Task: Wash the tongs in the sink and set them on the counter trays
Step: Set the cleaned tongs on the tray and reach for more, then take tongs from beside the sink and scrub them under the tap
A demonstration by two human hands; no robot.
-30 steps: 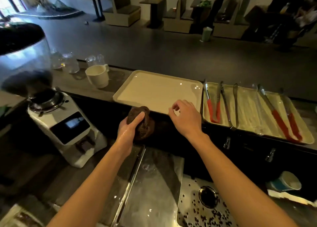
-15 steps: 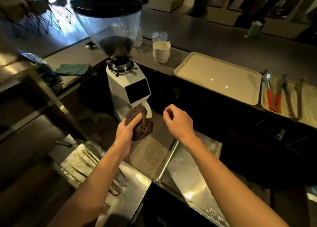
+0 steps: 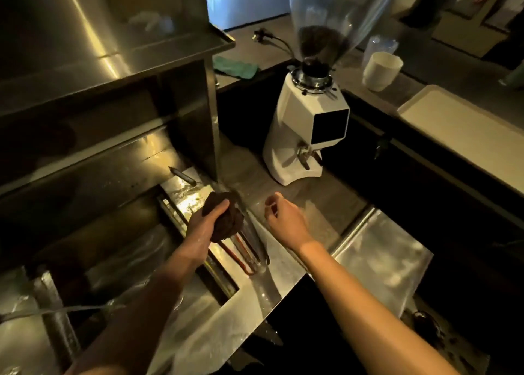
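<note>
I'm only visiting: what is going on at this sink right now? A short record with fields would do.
left hand: grips a dark sponge
right hand: holds nothing, fingers loosely curled
tongs: red-handled, lying on the wet steel ledge under the sponge
tray: pale, on the counter at far right
coffee grinder: white, upright beyond the hands
</note>
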